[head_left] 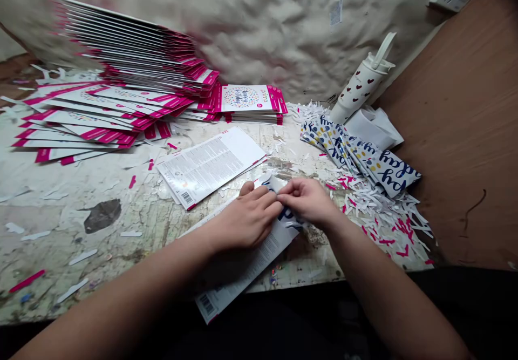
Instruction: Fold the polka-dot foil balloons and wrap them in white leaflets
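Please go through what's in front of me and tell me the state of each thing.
Left hand: flat on the printed card.
Right hand: pinching the printed card's blue-lettered end.
Printed card: lying partly over the table edge.
Tall card stack: piled high, edges fanned.
Loose cards: spread out, overlapping.
Barcode cards: lying flat in a small pile.
Blue-lettered strips: fanned in a row.
Paper scraps: scattered.
Heart-print bottle: capped, leaning, handle raised.
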Tool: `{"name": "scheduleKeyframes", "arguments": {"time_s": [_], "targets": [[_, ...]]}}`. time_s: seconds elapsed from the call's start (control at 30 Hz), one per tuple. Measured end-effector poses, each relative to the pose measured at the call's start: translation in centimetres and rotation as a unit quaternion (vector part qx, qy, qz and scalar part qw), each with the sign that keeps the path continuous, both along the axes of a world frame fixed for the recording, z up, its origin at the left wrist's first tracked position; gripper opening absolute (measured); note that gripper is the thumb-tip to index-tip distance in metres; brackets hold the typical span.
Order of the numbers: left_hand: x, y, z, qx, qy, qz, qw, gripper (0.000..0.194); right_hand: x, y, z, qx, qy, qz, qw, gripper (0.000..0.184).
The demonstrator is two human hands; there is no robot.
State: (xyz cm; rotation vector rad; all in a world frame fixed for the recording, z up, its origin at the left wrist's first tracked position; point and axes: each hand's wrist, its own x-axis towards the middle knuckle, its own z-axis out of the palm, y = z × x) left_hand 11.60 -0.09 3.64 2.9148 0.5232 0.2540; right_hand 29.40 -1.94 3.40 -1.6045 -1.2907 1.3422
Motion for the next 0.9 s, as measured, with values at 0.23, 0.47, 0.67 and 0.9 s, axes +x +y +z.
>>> {"name": "scheduleKeyframes", "arguments": {"time_s": [0.23, 0.47, 0.67, 0.9], "targets": [[-0.7, 0.5, 0.7, 0.065, -0.016, 0.056, 0.996, 0.015, 1.7, -1.5, 1.3, 0.122, -0.046, 0.039, 0.991, 0.032], [-2.0, -0.4, 3.7, 0.146, -0.261, 0.246, 0.922, 0.048, -0.7, -4.6, 0.9, 0.128, 0.262, -0.043, 0.956, 0.022], [-3.0, -0.8, 3.6, -0.512, -0.329, 0.225, 0.761, 0.067, 0.0, -3.4, 2.6, 0.200, 0.211, -0.065, 0.955, 0.041], [-1.5, -2.2, 0.2, -0.699, -0.299, 0.289, 0.582, 0.029, 0.8, -2.3, 2.5, 0.299, -0.248, -0.115, 0.914, 0.018]]}}
